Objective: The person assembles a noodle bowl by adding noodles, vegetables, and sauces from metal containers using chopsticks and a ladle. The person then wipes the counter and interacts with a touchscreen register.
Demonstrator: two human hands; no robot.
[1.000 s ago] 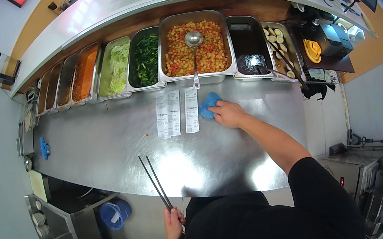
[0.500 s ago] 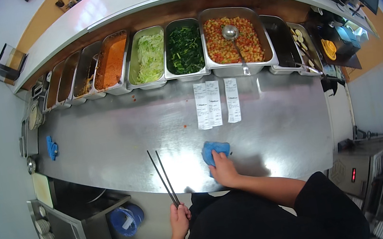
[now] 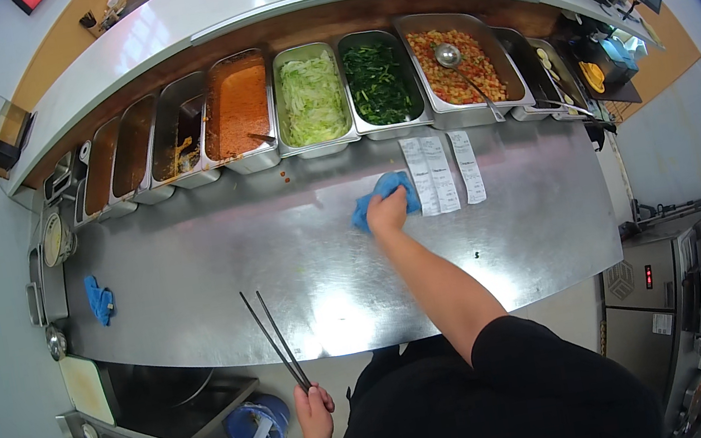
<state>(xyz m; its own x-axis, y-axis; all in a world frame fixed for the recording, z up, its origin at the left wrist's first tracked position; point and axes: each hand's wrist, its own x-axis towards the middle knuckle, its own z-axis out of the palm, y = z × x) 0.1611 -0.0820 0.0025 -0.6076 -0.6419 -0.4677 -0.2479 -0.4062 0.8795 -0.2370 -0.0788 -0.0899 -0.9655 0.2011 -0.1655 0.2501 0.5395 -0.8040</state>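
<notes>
My right hand [image 3: 388,211] presses a crumpled blue cloth [image 3: 394,185] onto the steel counter [image 3: 194,271], just left of three white paper slips [image 3: 431,174]. The fingers are closed round the cloth. Below the counter's front edge, my left hand [image 3: 314,413] grips a pair of long dark chopsticks [image 3: 276,341]; their tips point up over the counter and stand slightly apart. A few orange crumbs [image 3: 285,178] lie near the food pans, and a small dark speck [image 3: 477,255] is on the counter's right part.
Along the back stand metal pans of orange sauce [image 3: 242,99], shredded cabbage [image 3: 312,97], dark greens [image 3: 377,82] and diced red-yellow food [image 3: 475,75] with a ladle [image 3: 448,55]. Another blue cloth [image 3: 99,300] lies at the left. A blue-lined bin [image 3: 260,426] stands below.
My right hand has slid the blue cloth away from me, up beside the paper slips. My left hand with the chopsticks sits slightly lower and further left in view. The whole view has shifted.
</notes>
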